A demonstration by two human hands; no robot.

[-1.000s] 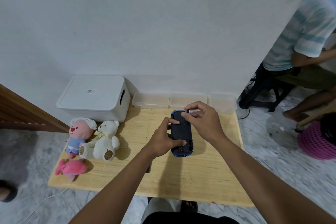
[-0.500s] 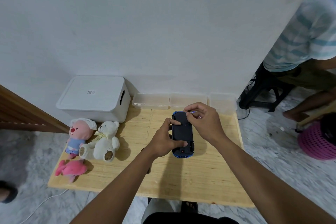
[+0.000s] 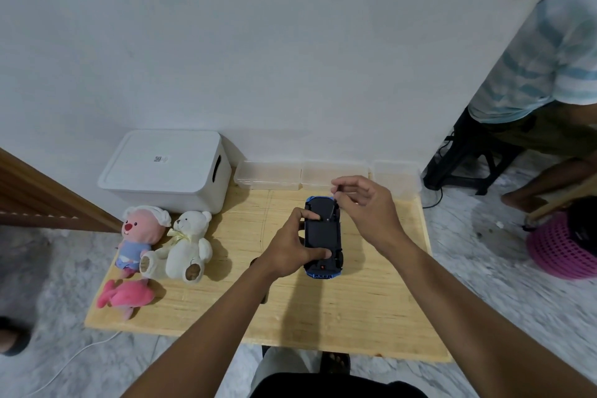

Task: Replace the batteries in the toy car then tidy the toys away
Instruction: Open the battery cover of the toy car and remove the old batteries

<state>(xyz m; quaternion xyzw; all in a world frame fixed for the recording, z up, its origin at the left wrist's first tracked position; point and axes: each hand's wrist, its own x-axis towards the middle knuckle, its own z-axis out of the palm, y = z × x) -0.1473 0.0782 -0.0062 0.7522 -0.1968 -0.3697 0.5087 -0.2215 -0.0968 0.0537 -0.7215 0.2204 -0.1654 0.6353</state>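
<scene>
At the far left of the wooden table [image 3: 355,310], a lidded white storage box [image 3: 164,168] is set against the wall. In front of it three soft toys are laid: a pink plush [image 3: 142,233] in a white cap, a white teddy bear [image 3: 187,245] just beside it, and a pink plush fish [image 3: 124,297] nearer the table edge. Toward the middle, the toy car [image 3: 323,236] is held upside down on the tabletop, its black underside turned up. It is gripped by the left hand [image 3: 287,249], with thumb and forefinger pressed on the underside. Just to the right, a thin dark tool [image 3: 331,208] is pinched between the thumb and fingertips of the right hand [image 3: 365,207], its tip set on the car's underside near the far end. Behind, clear plastic tubs [image 3: 268,174] are lined along the wall. At the far right, a seated person [image 3: 549,58] in a striped shirt and a pink basket [image 3: 559,252] on the floor are seen.
</scene>
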